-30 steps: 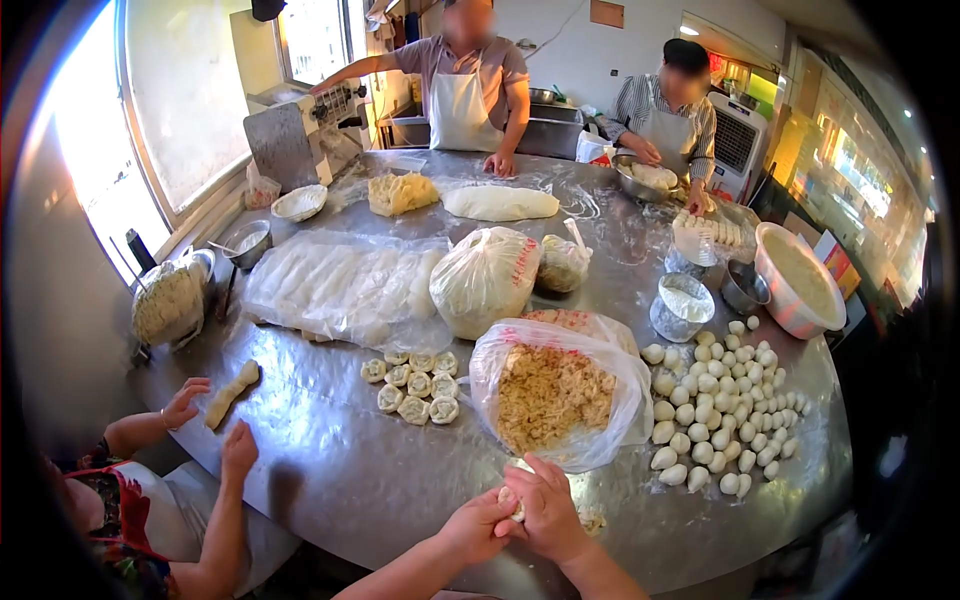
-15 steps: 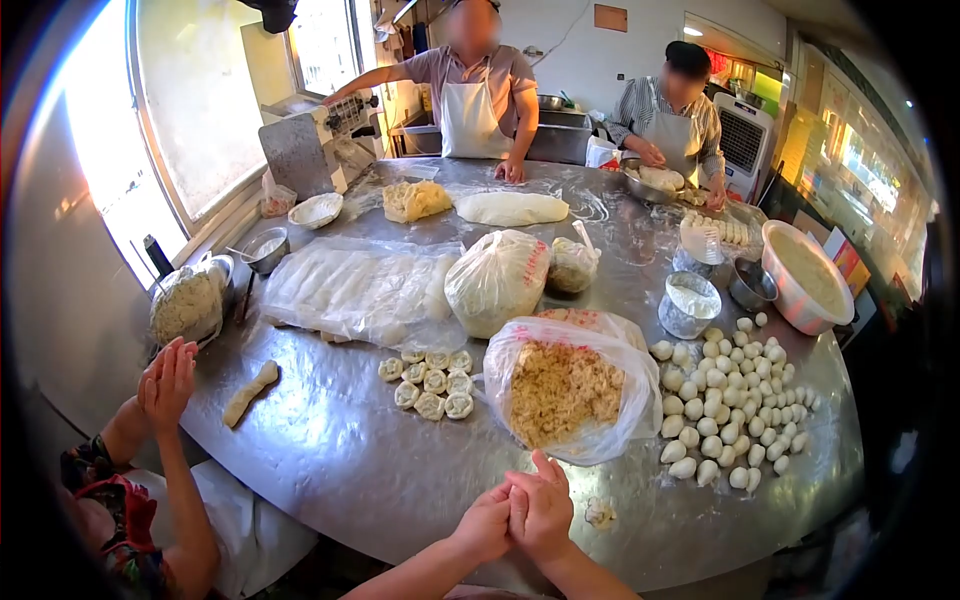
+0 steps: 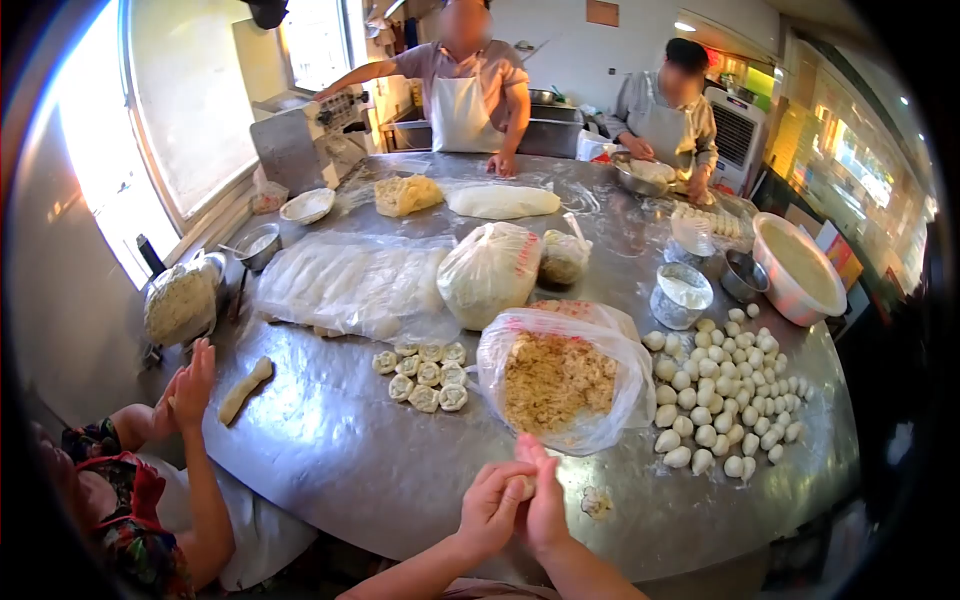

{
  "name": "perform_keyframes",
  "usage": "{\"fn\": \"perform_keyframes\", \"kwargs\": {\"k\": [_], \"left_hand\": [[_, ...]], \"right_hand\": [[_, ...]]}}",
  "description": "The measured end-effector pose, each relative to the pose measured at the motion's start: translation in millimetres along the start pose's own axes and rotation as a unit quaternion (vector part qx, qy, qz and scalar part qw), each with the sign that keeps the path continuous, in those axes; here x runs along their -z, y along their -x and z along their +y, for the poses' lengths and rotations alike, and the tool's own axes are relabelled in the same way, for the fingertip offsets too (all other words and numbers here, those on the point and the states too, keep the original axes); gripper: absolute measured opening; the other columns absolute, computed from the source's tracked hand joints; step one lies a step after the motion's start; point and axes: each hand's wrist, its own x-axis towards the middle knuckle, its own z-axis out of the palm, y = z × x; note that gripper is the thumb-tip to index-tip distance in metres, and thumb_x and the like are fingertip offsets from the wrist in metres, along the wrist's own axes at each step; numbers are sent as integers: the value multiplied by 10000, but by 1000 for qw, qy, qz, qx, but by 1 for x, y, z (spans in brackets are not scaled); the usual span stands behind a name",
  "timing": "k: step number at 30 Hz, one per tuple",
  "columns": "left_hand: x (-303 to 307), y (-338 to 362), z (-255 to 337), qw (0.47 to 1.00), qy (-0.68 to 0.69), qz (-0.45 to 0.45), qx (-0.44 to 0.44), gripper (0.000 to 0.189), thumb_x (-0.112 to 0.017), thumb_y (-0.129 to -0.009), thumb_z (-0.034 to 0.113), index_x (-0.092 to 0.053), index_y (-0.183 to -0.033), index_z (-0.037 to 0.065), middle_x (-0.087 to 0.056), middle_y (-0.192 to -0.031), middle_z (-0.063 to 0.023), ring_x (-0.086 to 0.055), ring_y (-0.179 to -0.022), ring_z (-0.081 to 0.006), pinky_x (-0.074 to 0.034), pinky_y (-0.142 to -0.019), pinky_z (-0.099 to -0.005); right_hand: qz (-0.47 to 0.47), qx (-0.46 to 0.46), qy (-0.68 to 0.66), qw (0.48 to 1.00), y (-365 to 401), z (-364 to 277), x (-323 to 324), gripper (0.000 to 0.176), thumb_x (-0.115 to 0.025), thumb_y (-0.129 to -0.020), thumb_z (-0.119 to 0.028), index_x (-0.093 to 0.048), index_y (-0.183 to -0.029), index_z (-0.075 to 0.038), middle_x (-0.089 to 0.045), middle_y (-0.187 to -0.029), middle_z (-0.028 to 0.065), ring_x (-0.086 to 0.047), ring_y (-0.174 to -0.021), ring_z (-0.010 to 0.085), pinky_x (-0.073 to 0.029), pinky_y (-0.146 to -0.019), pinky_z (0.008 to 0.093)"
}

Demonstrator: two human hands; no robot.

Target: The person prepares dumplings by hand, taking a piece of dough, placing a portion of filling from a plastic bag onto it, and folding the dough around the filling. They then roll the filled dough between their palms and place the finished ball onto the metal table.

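Between my two palms sits a small pale dough ball (image 3: pixel 525 486), mostly covered by the hands. My left hand (image 3: pixel 490 508) curls its fingers around it from the left. The right hand (image 3: pixel 543 505) presses its palm against it from the other side, fingers pointing up. Just beyond my fingertips lies an open plastic bag of crumbly brown filling (image 3: pixel 558 385). A small scrap of dough (image 3: pixel 597 502) lies on the steel table right of my hands. Many white dough balls (image 3: pixel 715 405) are scattered farther to the right.
Flat filled dough rounds (image 3: pixel 427 373) and a dough strip (image 3: pixel 246 391) lie to the left. A plastic-covered dough sheet (image 3: pixel 350 285), tied bag (image 3: pixel 489 275) and pink tub (image 3: pixel 797 268) stand farther back. A co-worker's hands (image 3: pixel 188 390) work at left; two people stand across.
My hands have parted slightly, showing the dough ball between them; the right fingers are now straighter. The left co-worker's hands have shifted. The view has moved a little.
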Motion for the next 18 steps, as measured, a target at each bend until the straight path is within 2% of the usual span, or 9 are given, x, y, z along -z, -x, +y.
{"fn": "perform_keyframes", "kwargs": {"k": [1, 3, 4, 6, 9, 12, 15, 16, 18], "left_hand": [[0, -1, -3, 998, -36, 17, -48, 293, -437, -960, 177, -612, -1161, 57, -540, -1161, -131, -459, -1158, -233, -365, -960, -320], [-2, -5, -14, 983, -102, 47, -144, 285, -469, -946, 206, -637, -1126, 62, -560, -1092, -149, -451, -1150, -263, -350, -968, -343], [0, -6, -16, 981, -135, 24, -137, 460, -381, -976, 374, -594, -1192, 28, -553, -1150, -168, -364, -1240, -284, -313, -997, -371], [0, -3, -26, 985, -116, 7, -130, 631, -278, -965, 494, -549, -1235, -8, -507, -1244, -177, -292, -1298, -284, -303, -1005, -376], [2, -2, -22, 992, -66, -43, -95, 887, -137, -894, 681, -288, -1405, -29, -222, -1487, -173, -176, -1372, -297, -282, -1025, -379], [-2, -2, -45, 990, 127, 27, -52, 910, -293, -881, 688, -15, -1481, 63, -187, -1500, -169, -259, -1341, -262, -301, -1024, -368], [4, -3, -50, 924, 358, -121, 64, 916, -417, -883, 635, -21, -1480, 66, -234, -1478, -149, -292, -1326, -219, -296, -1039, -354], [-3, -3, -54, 930, 332, -57, 144, 952, -580, -856, 530, -33, -1477, 59, -292, -1434, -122, -318, -1306, -205, -298, -1044, -338], [2, -8, -44, 925, 342, -144, 86, 994, -659, -819, 463, -40, -1469, 37, -317, -1407, -111, -337, -1294, -212, -306, -1045, -338]], "right_hand": [[-28, -7, 28, 999, 4, 2, 1, 674, -276, -983, -499, -301, -1372, 50, -319, -1418, 188, -318, -1305, 254, -225, -1100, 350], [-36, -33, 46, 998, 8, 3, -3, 619, -312, -986, -482, -403, -1295, 47, -477, -1263, 130, -475, -1118, 193, -371, -985, 319], [-42, -51, 37, 997, 9, 6, -1, 540, -347, -990, -439, -472, -1227, 29, -531, -1200, 120, -510, -1044, 170, -403, -922, 296], [-30, -64, 67, 995, 8, 3, 0, 433, -389, -996, -374, -567, -1104, 5, -609, -1073, 102, -558, -912, 140, -447, -818, 273], [7, -40, 175, 984, 4, -14, -1, 375, -406, -997, -315, -621, -972, -9, -664, -914, 84, -585, -766, 124, -473, -716, 274], [14, 42, 259, 965, -4, -14, 10, 315, -445, -976, -240, -628, -897, 4, -680, -815, 101, -613, -654, 163, -481, -655, 290], [-12, 71, 423, 903, -1, -11, 19, 253, -508, -939, -221, -628, -973, -1, -656, -982, 149, -622, -922, 245, -462, -789, 280], [-27, 152, 418, 895, -3, -6, 18, 269, -532, -924, -235, -591, -1048, -4, -612, -1068, 169, -590, -992, 276, -444, -833, 312], [-63, 306, 398, 863, -9, 7, 12, 402, -579, -893, -264, -517, -1197, -9, -523, -1240, 207, -527, -1132, 337, -408, -920, 375]]}}
